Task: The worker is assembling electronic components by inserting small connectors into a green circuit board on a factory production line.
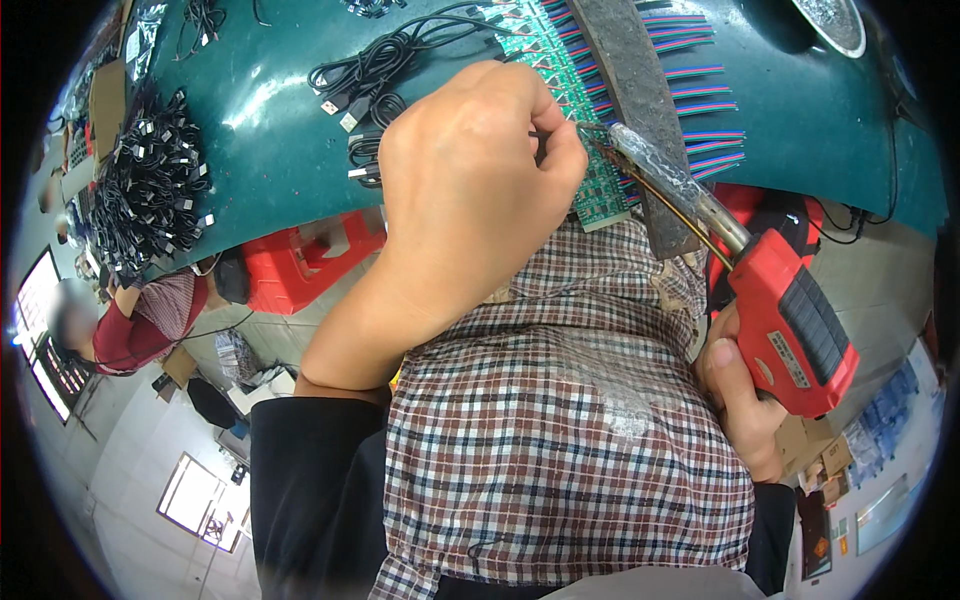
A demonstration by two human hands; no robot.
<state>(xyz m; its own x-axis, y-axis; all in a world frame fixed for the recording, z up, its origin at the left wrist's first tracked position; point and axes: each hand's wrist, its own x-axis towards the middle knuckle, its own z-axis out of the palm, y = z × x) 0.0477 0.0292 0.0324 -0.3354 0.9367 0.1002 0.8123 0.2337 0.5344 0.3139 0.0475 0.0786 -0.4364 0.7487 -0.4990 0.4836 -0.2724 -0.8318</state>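
Note:
My left hand point(475, 165) is closed in a pinch over the green circuit board strip point(603, 205), with a black cable point(541, 150) showing between thumb and forefinger. In my right hand point(740, 390) is a red soldering gun point(790, 310), gripped by its handle. Its tip reaches the board beside my left fingertips. A dark, heavy bar point(640, 90) lies across the multicoloured ribbon wires point(712, 108), which stick out to the right. Black USB cables point(370, 65) run from the board's left side, partly hidden by my left hand.
A large heap of black USB cables point(150, 185) lies on the left of the green table point(260, 130). At the top right stands a metal dish point(835, 22). A red stool point(310, 262) is below the table edge, near another person point(150, 320) in red. Checked cloth covers my lap.

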